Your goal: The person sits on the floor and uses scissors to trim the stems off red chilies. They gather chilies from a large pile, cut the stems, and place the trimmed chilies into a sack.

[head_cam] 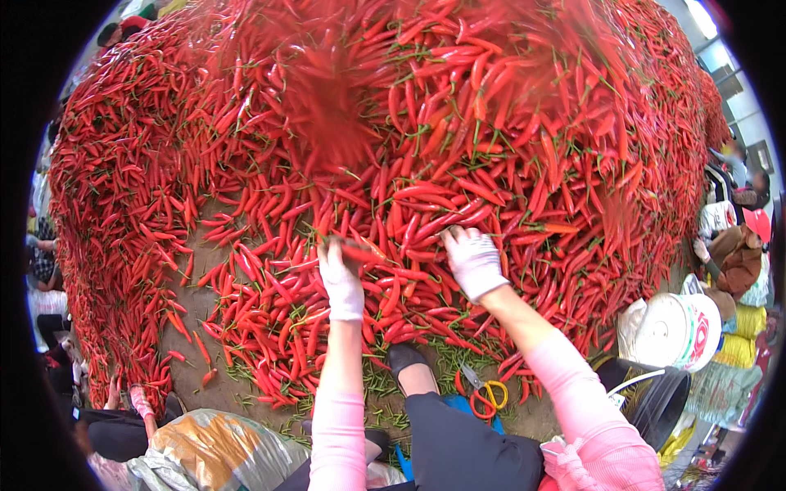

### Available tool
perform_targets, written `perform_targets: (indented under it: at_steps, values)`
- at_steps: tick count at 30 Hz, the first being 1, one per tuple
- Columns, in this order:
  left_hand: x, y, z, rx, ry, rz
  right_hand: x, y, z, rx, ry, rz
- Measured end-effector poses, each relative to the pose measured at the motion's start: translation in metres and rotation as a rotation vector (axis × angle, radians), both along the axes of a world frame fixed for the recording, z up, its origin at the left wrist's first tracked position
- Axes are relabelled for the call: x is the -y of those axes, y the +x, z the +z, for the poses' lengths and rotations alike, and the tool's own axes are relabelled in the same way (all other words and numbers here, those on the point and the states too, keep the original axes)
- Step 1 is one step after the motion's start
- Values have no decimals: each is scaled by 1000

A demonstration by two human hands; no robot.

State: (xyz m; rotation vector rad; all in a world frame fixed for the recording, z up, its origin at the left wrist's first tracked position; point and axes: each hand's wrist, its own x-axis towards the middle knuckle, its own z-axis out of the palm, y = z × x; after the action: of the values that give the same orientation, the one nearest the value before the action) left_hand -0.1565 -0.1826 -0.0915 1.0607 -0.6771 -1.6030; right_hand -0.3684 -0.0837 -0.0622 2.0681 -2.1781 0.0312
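Note:
A large heap of red chilli peppers (430,116) with green stems rises before me. My left hand (341,282), in a white glove, reaches palm inward into the near slope. Its fingertips are blurred beside a blurred red chilli (362,253); whether they grip it cannot be told. To the right, my right hand (476,262), also in a white glove, rests with bent fingers on the chillies. What lies under those fingers is hidden. Scissors with orange and yellow handles (488,399) lie on the ground by my shoe (408,359).
Cut green stems (384,405) litter the ground around my feet. A woven sack (209,448) lies at lower left, near another person's gloved hand (142,400). On the right are a black bucket (645,393), a white bucket (666,328) and a seated person in a red cap (740,255).

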Motion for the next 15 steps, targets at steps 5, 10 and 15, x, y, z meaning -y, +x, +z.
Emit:
perform_targets:
  at_steps: [5, 10, 15]
  values:
    - [-48, -1, -3, 290, 150, -210, 33, 11, -38, 14, 246, -68]
    - [-77, -17, -4, 750, -211, -457, 3, 18, -14, 90, 148, 26]
    - [-83, -23, -8, 909, -658, -598, -29, 47, 11, 262, 293, 19]
